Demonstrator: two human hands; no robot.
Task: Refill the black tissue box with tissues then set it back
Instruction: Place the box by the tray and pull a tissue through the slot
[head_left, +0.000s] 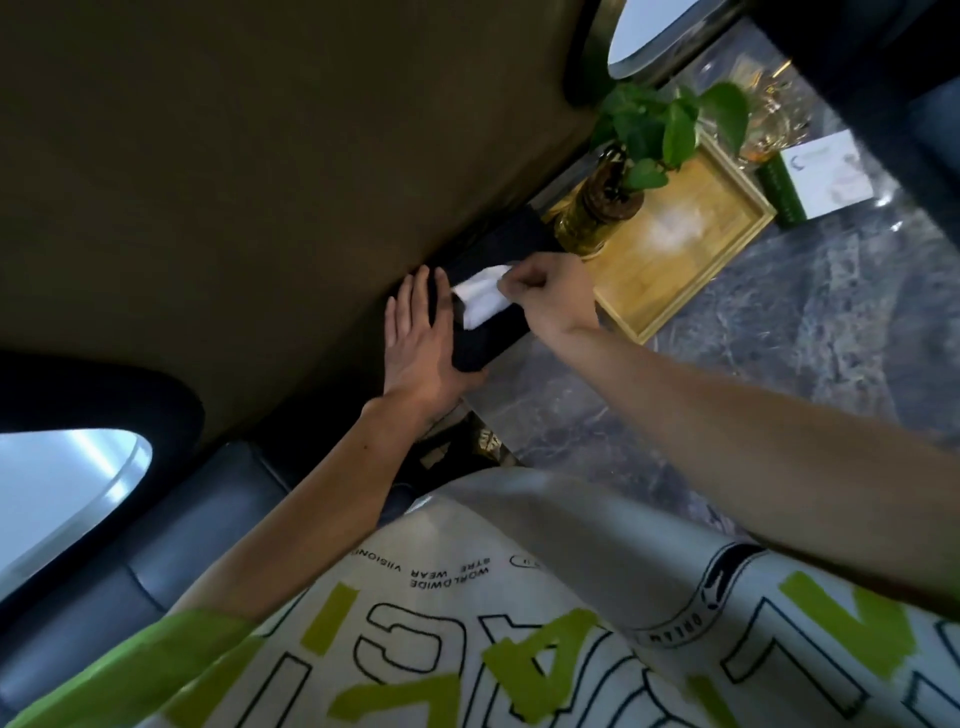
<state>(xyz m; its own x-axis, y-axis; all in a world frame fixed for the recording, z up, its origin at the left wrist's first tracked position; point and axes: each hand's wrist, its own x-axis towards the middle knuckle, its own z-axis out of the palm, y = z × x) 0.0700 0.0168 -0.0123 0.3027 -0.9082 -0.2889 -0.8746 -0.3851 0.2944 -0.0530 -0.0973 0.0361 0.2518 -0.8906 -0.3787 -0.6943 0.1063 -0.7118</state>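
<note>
The black tissue box (488, 340) lies on the marble table against the dark wall, at the centre of the head view. A white tissue (480, 299) sticks out of its top. My right hand (553, 293) pinches the tissue's upper end between thumb and fingers. My left hand (421, 343) rests flat with fingers spread against the box's left side and near corner, steadying it.
A wooden tray (691, 244) sits just right of the box, holding a glass vase with a green plant (623, 171). A white and green pack (815, 176) and glassware (774, 124) lie farther back. The grey marble table (779, 322) stretches right; a dark leather seat (156, 561) is below left.
</note>
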